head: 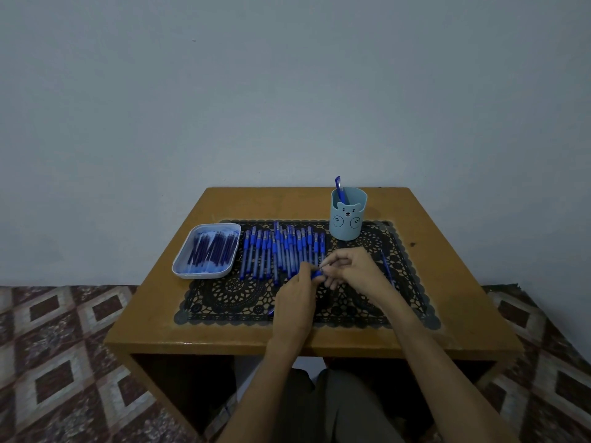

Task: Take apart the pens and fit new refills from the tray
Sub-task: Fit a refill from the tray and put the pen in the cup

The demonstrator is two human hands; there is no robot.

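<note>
Left hand (295,295) gripping pen (316,274), right hand (348,266) pinching its tip, over mid mat (224,298)

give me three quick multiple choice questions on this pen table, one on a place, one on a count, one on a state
1. Where does the tray of refills sit?
A) left of the row of pens
B) right of it
C) on the floor

2. How many pens stand in the bear pen holder?
A) none
B) one
C) five

3. What are the left hand and right hand doing?
A) lying flat on the table
B) both gripping one blue pen
C) reaching into the tray

Answers:
1 A, the tray lies at the row's left end.
2 B, a lone pen sticks out of it.
3 B, fingers of both hands close on the blue pen between them.
</note>
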